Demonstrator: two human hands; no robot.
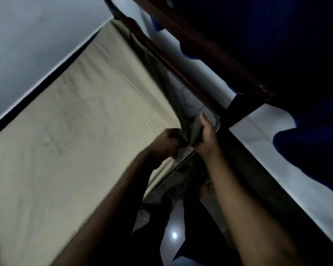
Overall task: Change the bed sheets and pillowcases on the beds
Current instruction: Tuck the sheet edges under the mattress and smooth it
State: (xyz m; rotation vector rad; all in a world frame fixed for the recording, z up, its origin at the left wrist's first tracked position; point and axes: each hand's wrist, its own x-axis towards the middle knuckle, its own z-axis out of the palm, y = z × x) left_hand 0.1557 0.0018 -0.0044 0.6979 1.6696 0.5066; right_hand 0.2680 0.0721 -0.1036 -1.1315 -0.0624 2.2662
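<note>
Evidently the fitting step: both hands work the beige fitted sheet (pixel 81 116) at the mattress corner (pixel 210 116), toward one o'clock. Left hand (pixel 167 141) is fisted on the hem; right hand (pixel 206 135) pinches it against the striped ticking. Next, I judge, stretch the hem over and under the corner.

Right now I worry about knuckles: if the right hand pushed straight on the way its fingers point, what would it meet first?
Probably the striped mattress corner that the right hand is already against, then the dark bed frame behind; depth is unclear.
</note>
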